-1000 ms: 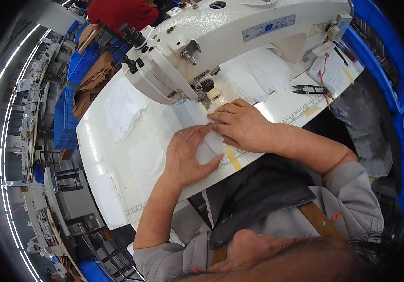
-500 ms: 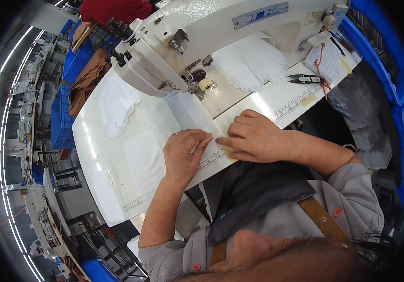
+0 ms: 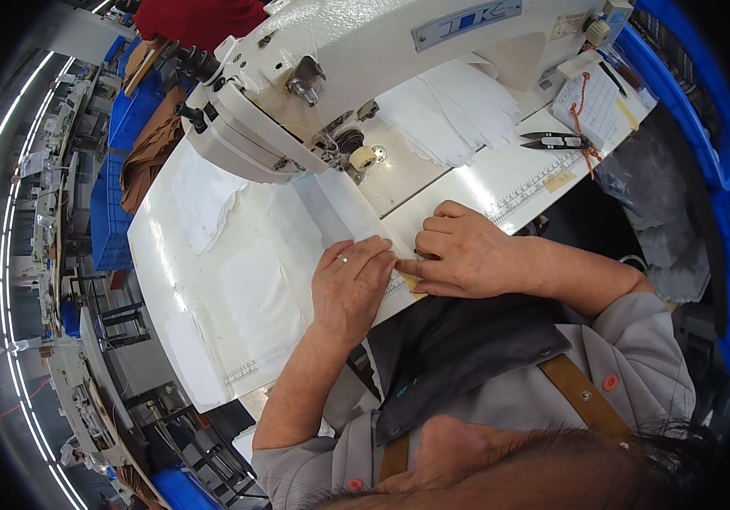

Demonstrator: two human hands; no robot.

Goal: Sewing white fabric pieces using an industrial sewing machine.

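A white fabric piece [image 3: 350, 206] with a greyish strip lies on the sewing table, its far end near the needle area of a white sewing machine [image 3: 331, 68]. At its near corner, my left hand [image 3: 352, 285], with a ring on one finger, has its fingers bent and drawn together on the cloth. Close against those fingertips, my right hand [image 3: 463, 255] is curled, with index finger and thumb pinching at the same edge. The fingers hide most of the gripped corner. Both hands sit above the printed ruler strip [image 3: 397, 285] along the table's front edge.
White cut pieces [image 3: 446, 110] lie behind the needle, with others [image 3: 203, 204] at the left. Black thread snips [image 3: 552, 141] with orange cord rest on the right, beside a paper pad [image 3: 590, 106]. Blue crates [image 3: 110, 212] and brown fabric [image 3: 152, 153] stand farther left.
My left hand has shifted slightly right and its fingers have flattened from a raised pinch toward the cloth, meeting my right fingertips. My right hand has barely moved.
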